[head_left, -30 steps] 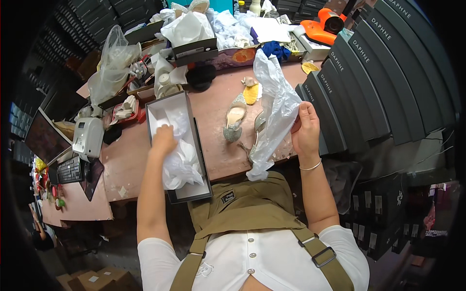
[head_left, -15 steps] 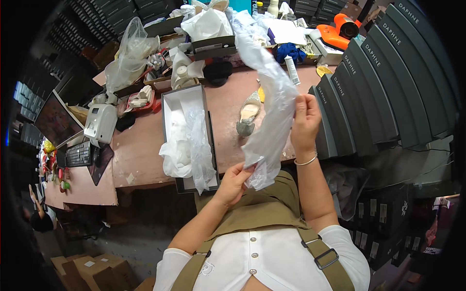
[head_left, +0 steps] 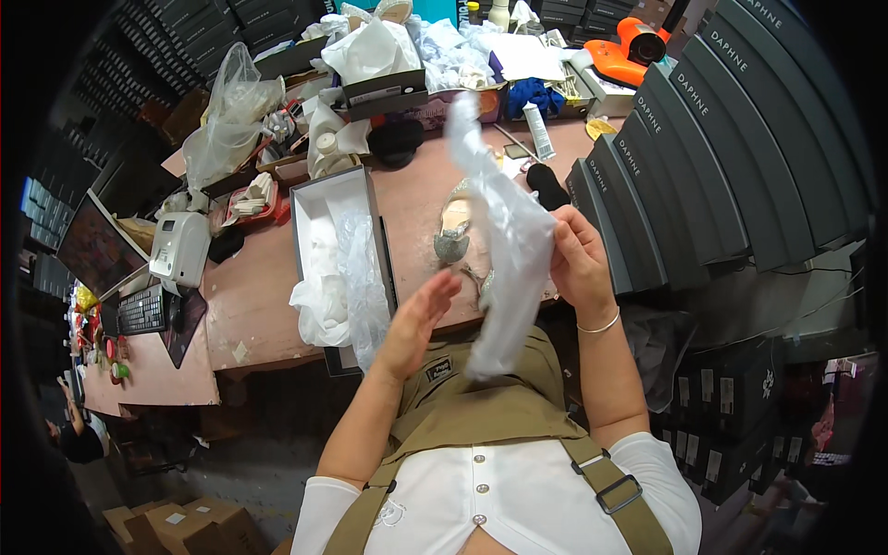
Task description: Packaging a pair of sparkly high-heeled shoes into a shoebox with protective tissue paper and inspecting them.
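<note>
A thin, whitish translucent plastic sheet [head_left: 518, 245] hangs in a long crumpled strip over the table's front edge, partly smeared by motion. My right hand [head_left: 583, 264] pinches its right edge between thumb and fingers. To the left of the sheet, my left hand [head_left: 421, 319] is open, fingers stretched out and apart from it. Behind the sheet lies a silvery glitter shoe [head_left: 451, 242] with a pale insole; the sheet covers part of it. Another glittery piece shows nearer me, mostly hidden. An open shoe box [head_left: 297, 222] with white tissue paper [head_left: 324, 301] stands left of the shoe.
Dark shoe boxes [head_left: 684, 176] stand in a leaning row at the right. Along the table's back are a tube [head_left: 536, 131], an orange hair dryer [head_left: 622, 63], a box of wrapping [head_left: 384, 88] and plastic bags [head_left: 227, 120]. A keyboard [head_left: 143, 310] and white device [head_left: 178, 248] sit left.
My left hand has let go of the sheet's lower end and opened. The sheet has swung and folded, uncovering a black object by the boxes. The view has shifted slightly.
</note>
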A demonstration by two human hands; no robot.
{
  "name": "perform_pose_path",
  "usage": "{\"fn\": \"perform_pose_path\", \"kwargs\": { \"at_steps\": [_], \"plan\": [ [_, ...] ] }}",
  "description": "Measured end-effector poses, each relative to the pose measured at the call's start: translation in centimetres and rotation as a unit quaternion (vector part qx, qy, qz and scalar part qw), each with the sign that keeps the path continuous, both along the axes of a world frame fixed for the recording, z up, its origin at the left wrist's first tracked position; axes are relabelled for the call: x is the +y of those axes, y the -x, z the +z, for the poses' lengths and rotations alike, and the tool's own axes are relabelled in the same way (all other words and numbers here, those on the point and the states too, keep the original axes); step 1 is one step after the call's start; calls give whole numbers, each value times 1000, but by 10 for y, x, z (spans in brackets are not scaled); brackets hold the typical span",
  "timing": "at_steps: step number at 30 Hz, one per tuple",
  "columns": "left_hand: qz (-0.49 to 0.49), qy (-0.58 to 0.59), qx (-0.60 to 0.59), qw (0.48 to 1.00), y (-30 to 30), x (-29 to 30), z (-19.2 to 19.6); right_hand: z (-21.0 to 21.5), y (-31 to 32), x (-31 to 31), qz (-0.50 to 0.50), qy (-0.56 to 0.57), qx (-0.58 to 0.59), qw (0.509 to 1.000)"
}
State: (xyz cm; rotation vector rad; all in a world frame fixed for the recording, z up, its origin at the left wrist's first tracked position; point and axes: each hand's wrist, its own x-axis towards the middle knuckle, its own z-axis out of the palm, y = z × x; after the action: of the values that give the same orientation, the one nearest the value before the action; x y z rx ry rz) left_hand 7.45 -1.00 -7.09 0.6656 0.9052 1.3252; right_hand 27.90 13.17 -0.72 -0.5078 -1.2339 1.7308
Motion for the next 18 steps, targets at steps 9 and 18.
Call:
{"fn": "perform_pose_path", "kwargs": {
  "at_steps": [9,18],
  "plan": [
    [153,-77,-240,956,9,32,34,-20,8,-8,186,190,-194,944],
    [316,-39,87,944,45,-24,9,-45,-60,-40,264,78,-207,939]
  ]
}}
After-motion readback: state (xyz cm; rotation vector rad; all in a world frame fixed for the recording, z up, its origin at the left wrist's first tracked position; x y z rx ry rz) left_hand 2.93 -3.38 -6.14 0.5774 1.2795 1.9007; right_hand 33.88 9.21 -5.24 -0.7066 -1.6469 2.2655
